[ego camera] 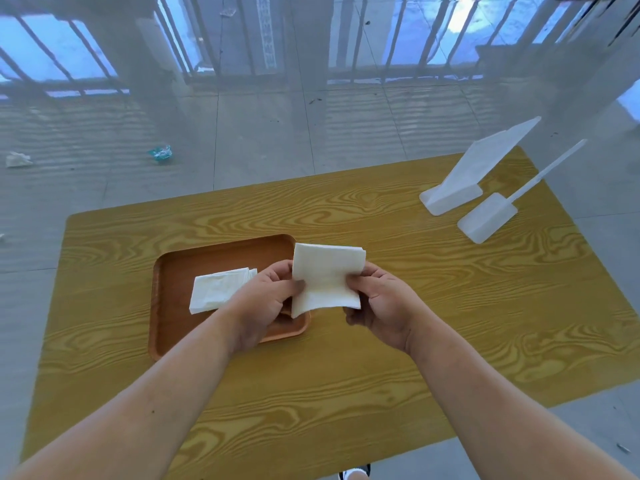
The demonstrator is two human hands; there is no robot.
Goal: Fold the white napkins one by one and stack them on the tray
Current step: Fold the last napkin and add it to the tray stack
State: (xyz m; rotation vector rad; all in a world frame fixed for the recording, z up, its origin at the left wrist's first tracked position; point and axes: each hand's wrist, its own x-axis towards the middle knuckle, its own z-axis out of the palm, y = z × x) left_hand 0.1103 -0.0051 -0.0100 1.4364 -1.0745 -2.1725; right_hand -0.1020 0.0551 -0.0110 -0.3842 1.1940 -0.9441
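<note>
Fingers (292, 285) of the left hand (266, 299) and the right hand (379, 306) pinch the two side edges of one white napkin (325, 271), thumbs on the near face, holding it off the table (311, 393) between them. It looks part-folded, with layered edges showing at the corner just beyond the right fingers.

The step in hand appears to be finishing this fold. To do it well, keep both pinches level so the edges meet squarely, match the corners before pressing, and set the crease flat instead of in the air, since the soft paper will sag and skew.

Just left of the left fingers lies a stack of folded napkins (218, 289) on the brown tray (173, 327), whose near right corner sits under the left hand. The stack lies slightly askew to the tray, so the new piece should go down edge to edge on it, lowered flat, not dropped.

Far beyond the right fingers, well apart, two white plastic stands (478, 168) rest on the table's far corner.
</note>
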